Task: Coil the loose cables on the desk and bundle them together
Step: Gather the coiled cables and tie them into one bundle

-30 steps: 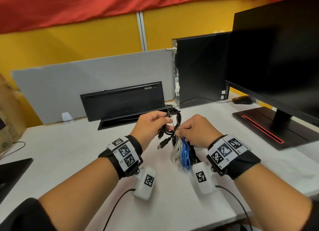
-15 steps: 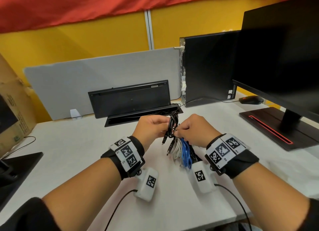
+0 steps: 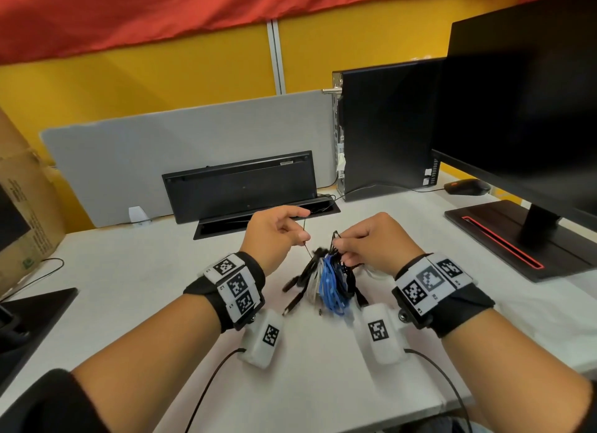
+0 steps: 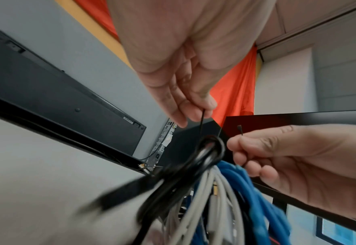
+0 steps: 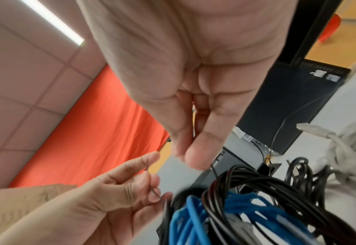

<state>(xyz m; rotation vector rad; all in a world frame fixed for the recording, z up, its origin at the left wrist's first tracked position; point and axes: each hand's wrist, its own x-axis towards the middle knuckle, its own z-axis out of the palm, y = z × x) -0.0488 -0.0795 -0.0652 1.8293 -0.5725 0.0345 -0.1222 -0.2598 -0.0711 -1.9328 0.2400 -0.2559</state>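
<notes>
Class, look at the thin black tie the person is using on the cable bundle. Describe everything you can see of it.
The thin black tie looks like a fine, stiff strand, perhaps wire or plastic. It runs up from the top of the cable bundle, where black, grey and blue coils meet. The left hand pinches one end between the fingertips; the right hand pinches the other, which ends in a small knob. Whether it is knotted cannot be told.

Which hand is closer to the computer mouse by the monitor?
Right. The right hand lies on the mouse's side of the cable bundle; the left hand is farther away, across the bundle.
</notes>
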